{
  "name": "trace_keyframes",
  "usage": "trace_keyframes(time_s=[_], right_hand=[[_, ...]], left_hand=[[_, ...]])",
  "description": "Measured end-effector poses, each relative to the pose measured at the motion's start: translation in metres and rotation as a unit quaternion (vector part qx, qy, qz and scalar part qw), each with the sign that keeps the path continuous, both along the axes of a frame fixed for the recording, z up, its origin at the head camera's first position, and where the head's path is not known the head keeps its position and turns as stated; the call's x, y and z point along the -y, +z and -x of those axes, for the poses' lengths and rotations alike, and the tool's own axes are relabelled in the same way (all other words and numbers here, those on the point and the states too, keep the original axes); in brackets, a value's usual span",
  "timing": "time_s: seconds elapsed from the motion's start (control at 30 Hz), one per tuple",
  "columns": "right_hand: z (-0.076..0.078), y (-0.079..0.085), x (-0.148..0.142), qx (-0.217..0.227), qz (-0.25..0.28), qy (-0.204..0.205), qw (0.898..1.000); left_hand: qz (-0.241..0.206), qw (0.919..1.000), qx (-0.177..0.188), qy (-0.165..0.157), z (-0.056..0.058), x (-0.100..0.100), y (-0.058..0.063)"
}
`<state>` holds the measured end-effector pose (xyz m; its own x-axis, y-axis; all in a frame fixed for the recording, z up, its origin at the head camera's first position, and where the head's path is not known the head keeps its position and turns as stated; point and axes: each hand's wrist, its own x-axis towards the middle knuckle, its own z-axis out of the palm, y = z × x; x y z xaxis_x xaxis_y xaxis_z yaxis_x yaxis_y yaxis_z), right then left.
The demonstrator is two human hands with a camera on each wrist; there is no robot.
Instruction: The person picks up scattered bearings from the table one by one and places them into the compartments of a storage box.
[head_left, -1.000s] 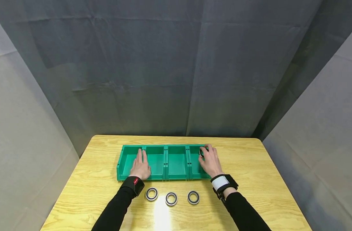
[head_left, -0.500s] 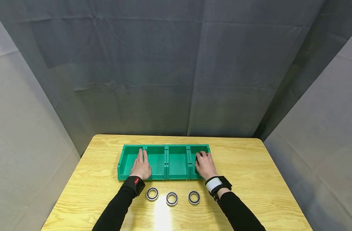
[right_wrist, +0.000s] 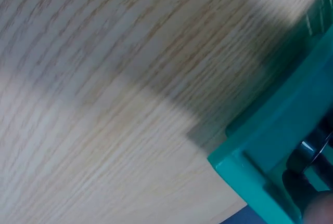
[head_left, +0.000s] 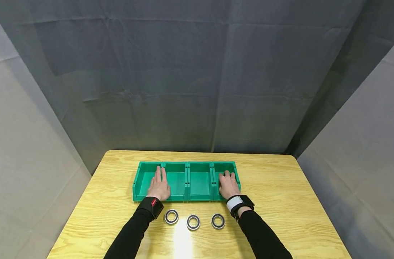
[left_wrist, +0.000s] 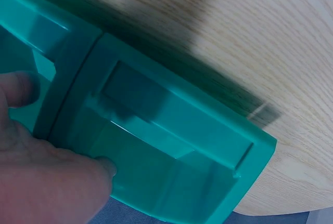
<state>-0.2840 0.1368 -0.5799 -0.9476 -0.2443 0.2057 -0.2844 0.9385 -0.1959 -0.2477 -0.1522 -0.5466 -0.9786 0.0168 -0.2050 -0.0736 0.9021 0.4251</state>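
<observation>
A row of green bins [head_left: 200, 198] joined side by side stands on the table. My left hand [head_left: 159, 187] rests across the divider between the two leftmost bins, its fingers extended forward. In the left wrist view, the thumb [left_wrist: 21, 88] is on one side of that divider and another finger [left_wrist: 107, 168] on the other. My right hand [head_left: 228, 185] reaches into the rightmost bin with bent fingers. There it holds a bearing, hidden in the head view; part of the dark, shiny bearing [right_wrist: 308, 151] shows in the right wrist view at the frame's edge.
Three more bearings, left [head_left: 171, 217], middle [head_left: 193, 222] and right [head_left: 218, 221], lie flat on the wooden table [head_left: 281, 216] in front of the bins. Grey cloth [head_left: 164, 79] hangs behind the table, with pale panels [head_left: 362, 154] at both sides.
My right hand has moved left and down into the rightmost bin, carrying the bearing that showed at its fingertips. The left hand keeps its place on the divider.
</observation>
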Motion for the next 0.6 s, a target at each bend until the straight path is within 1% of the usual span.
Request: trace_keyframes(time_s=[0.07, 0.2, 0.27, 0.37, 0.6], right_hand=[[-0.001, -0.003, 0.001, 0.005, 0.004, -0.002, 1.0], [-0.001, -0.01, 0.001, 0.047, 0.021, -0.014, 0.999], [-0.001, -0.012, 0.001, 0.061, 0.025, -0.017, 0.998], [0.0, -0.015, 0.001, 0.068, 0.026, -0.019, 0.997], [0.001, -0.011, 0.003, 0.086, 0.023, -0.024, 0.996]], left_hand=[[0.002, 1.0, 0.001, 0.0, 0.0, 0.0, -0.001], [0.003, 1.0, 0.003, 0.0, 0.0, 0.0, -0.003], [0.006, 1.0, 0.004, 0.001, 0.001, 0.0, -0.004], [0.002, 1.0, 0.0, 0.001, 0.002, 0.001, -0.004], [0.006, 1.0, 0.001, 0.0, 0.001, 0.002, -0.004]])
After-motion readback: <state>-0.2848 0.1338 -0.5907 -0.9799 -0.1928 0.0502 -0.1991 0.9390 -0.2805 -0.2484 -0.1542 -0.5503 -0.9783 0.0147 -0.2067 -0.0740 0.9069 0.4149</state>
